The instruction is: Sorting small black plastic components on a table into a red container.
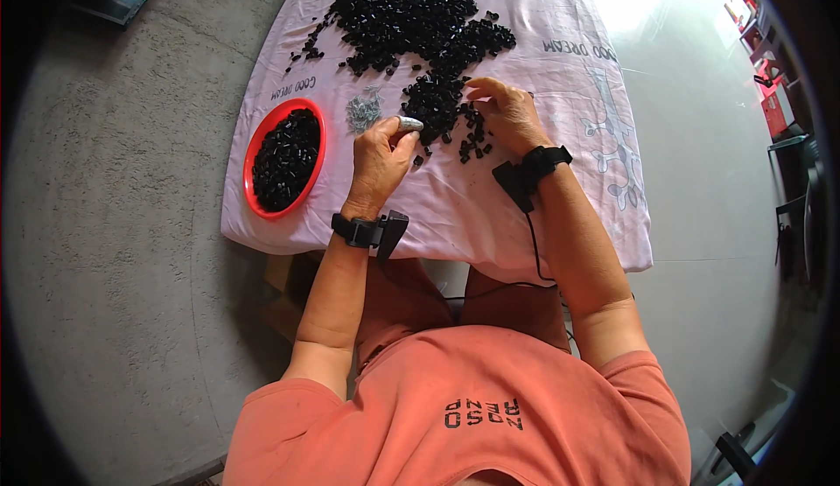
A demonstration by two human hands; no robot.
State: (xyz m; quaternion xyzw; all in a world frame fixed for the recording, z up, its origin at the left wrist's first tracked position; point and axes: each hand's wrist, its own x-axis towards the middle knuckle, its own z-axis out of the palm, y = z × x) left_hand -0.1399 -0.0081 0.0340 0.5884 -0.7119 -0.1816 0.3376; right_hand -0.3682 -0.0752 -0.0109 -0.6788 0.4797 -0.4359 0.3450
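My left hand (382, 155) is closed in a pinch above the pink-white cloth, its index finger wrapped in a grey covering (409, 124). Whatever lies between those fingertips is too small to make out. Just beyond that hand is a small heap of thin silvery metal pieces (364, 111). My right hand (508, 115) reaches over the right edge of a small pile of shiny black plastic pieces (430, 101), fingers curved and apart from the thumb. I see nothing held in it. Several loose black pieces (472, 146) lie between the hands.
A red-rimmed oval basin (321, 146) full of black pieces stands left of my left hand. A larger heap of black pieces (402, 15) covers the far part of the cloth-covered table (560, 223). A black cable (535, 245) hangs from my right wrist strap over the near edge.
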